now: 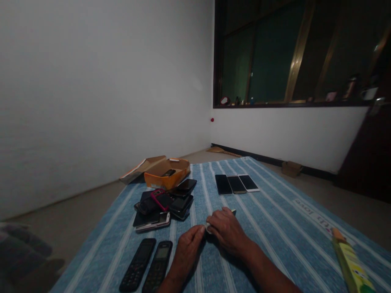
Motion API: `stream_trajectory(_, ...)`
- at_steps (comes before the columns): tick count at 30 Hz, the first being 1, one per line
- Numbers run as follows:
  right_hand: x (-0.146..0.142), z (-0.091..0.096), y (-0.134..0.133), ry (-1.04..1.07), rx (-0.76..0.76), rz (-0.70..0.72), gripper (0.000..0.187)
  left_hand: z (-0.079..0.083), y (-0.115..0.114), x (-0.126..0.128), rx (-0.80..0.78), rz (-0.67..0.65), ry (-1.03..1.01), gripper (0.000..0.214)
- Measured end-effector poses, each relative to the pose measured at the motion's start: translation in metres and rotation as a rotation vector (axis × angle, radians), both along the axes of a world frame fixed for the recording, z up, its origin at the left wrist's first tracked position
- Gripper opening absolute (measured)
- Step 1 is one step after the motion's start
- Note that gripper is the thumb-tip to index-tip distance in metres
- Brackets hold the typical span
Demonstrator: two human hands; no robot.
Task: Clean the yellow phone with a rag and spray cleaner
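Above the middle of the blue striped cloth, my left hand and my right hand meet, fingers curled inward. Between them is a mostly hidden object with a pale edge; a small corner also shows past the right fingers. What it is, I cannot make out. Left of my hands lies a heap of phones, one with a pink rim. Two keypad handsets lie side by side near my left forearm. Beyond my right hand, three flat phones form a row.
An open orange box with a dark phone inside stands at the far left of the cloth. A yellow-green carton is at the right edge. On the floor are a broom and a small cardboard box.
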State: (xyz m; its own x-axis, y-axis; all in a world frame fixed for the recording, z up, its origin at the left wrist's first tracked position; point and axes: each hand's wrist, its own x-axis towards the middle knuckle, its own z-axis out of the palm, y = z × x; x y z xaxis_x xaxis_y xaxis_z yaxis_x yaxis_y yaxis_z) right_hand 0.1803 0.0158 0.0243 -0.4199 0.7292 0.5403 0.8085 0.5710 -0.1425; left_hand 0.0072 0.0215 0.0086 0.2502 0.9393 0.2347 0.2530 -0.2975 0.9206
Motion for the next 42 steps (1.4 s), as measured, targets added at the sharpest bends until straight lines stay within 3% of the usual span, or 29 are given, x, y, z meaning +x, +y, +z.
stream_trajectory(14, -0.004, -0.005, 0.006, -0.004, 0.081, -0.024, 0.003, 0.002, 0.008, -0.003, -0.013, 0.005, 0.053, 0.048)
stream_trajectory(31, -0.007, -0.001, -0.004, -0.04, 0.058, -0.008, 0.008, 0.01, -0.003, 0.002, -0.035, -0.037, -0.022, 0.047)
stream_trajectory(42, 0.016, 0.0, 0.006, 0.068, -0.067, 0.013, 0.008, 0.006, -0.002, 0.0, -0.037, -0.003, 0.003, 0.053)
